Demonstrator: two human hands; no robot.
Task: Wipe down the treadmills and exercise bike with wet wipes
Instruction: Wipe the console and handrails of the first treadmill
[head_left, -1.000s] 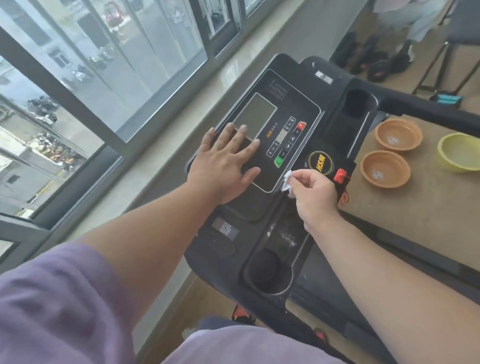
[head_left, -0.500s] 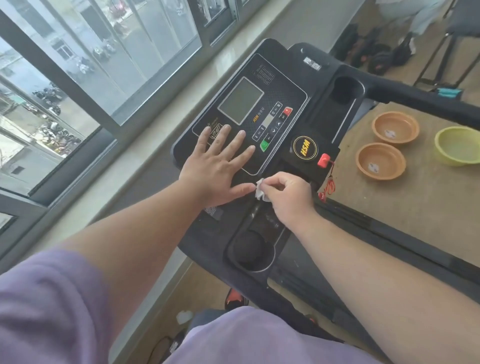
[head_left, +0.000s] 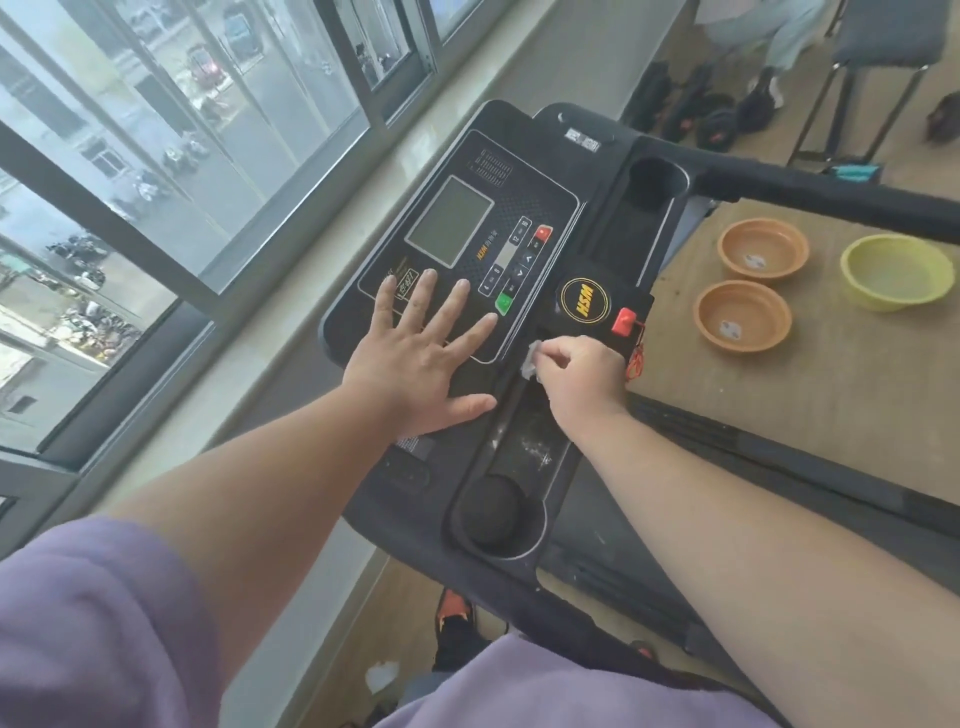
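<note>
While a left hand (head_left: 415, 364) lies flat, fingers spread, on a treadmill console (head_left: 467, 270), a right hand (head_left: 582, 376) pinches a wet wipe (head_left: 531, 364).
Wipe touches the console just below its round yellow logo (head_left: 583, 302), beside the red safety key (head_left: 625, 320); two orange bowls (head_left: 744, 317) sit right of it.

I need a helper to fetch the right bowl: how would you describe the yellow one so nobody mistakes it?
Find the black treadmill console by the window; on the brown surface to its right sit three bowls. The yellow bowl is the rightmost, beside two orange bowls, and is the only one not orange.
</note>
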